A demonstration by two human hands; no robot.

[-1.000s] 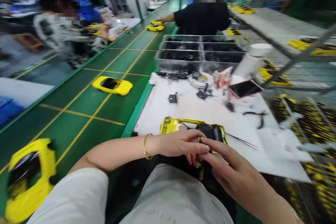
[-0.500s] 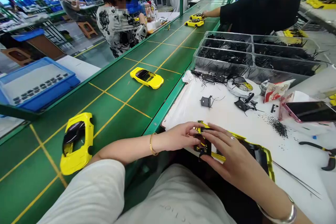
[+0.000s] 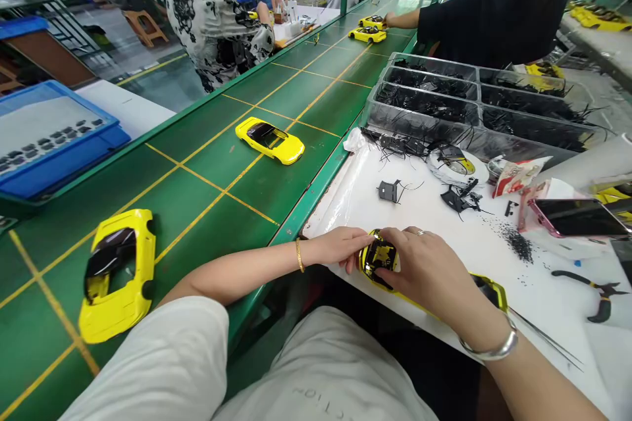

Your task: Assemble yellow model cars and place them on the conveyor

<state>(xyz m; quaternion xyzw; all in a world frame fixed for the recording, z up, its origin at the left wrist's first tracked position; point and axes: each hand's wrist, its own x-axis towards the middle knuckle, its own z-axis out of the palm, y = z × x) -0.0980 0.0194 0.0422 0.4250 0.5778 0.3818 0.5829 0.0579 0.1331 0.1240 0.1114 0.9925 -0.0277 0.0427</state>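
Yellow in both hands, right at the table edge!

Now gripping a glossy yellow plastic car shell w/ black insides (image 3: 380, 258), lying lengthwise L to R along the near edge of the white-topped table (image 3: 345, 194), R end angled a bit closer to the body. Held by the L end from outside w/ the L hand (image 3: 340, 247): fingers pressed together, tips on the rim, some curled low & part hidden. Covered across the middle by the R hand (image 3: 427, 263), arched over from the R, thumb on the near side, forefinger on the far side, parted by roughly the width of the L end, both touching. Equally near to each hand; can't see under the R palm. Showing again beyond it, seemingly as one w/ the L end.

Farther up the table: a small flat black plastic piece w/ thin wires (image 3: 389, 191). Off R: black-handled cutters (image 3: 600, 293), plus thin dark rods (image 3: 548, 339) just past the shell's R end.
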